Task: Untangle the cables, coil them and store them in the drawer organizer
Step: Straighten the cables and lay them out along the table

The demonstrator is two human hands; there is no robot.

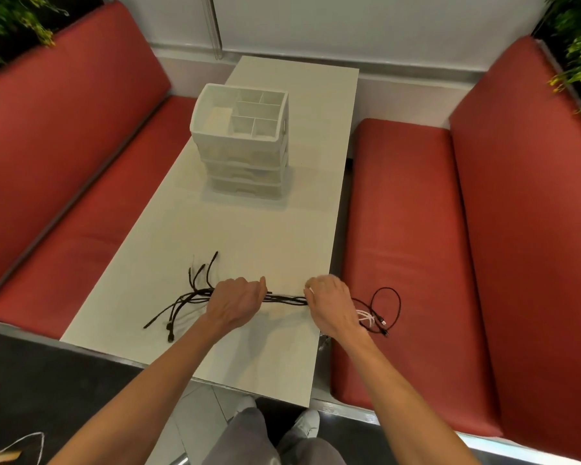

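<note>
1. Black cable bundle [284, 299] lies near the table's [249, 236] front edge, stretched between both hands.
2. Left hand [236, 303] fist-curled around the bundle; loose ends [195, 290] fan out to its left.
3. Right hand [329, 302] curled, gripping the bundle's other side; a black loop [388, 305] and white cable [364, 317] hang past the table edge over the red bench [410, 246].
4. Bundle's long axis runs left-right.
5. Drawer organizer [240, 139] sits well behind, mid-table.

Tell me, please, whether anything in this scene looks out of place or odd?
Only one thing: the right end of the cables, a black loop and a white cable, trails off the edge of the table over the red bench, beyond the right hand. The organizer stands upright.
</note>
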